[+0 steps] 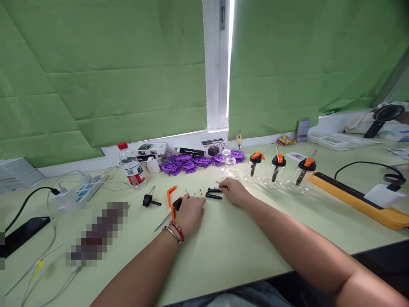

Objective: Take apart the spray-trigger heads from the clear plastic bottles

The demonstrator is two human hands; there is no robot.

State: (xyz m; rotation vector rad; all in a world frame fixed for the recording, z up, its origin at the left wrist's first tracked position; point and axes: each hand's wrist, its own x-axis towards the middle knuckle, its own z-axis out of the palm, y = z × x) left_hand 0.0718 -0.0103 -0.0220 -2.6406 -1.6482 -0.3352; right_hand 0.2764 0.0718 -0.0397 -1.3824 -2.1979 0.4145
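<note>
Head view: two hands on a table [243, 251].
Left hand [189, 213]: curled around an orange-black part [175, 206].
Right hand [234, 190]: fingertips pinched at small black pieces [213, 193].

Near edge of the table [243, 256] is bare between and in front of both forearms, open passage there. Left hand [189, 214] rests against an orange-and-black pump piece [175, 204]; a metal rod [162, 221] lies just left of it, a black cap with stem [149, 200] further left. Right hand [234, 190] touches small black parts [213, 194], with a tiny spring and bits between the hands. Behind: clear jars [228, 167], three capped dispenser bottles [276, 172], purple plastic pieces [191, 163], water bottle [131, 169]. Right side blocked by a long orange bar [358, 198]. Left side cluttered with cables and power strip [79, 192].
</note>
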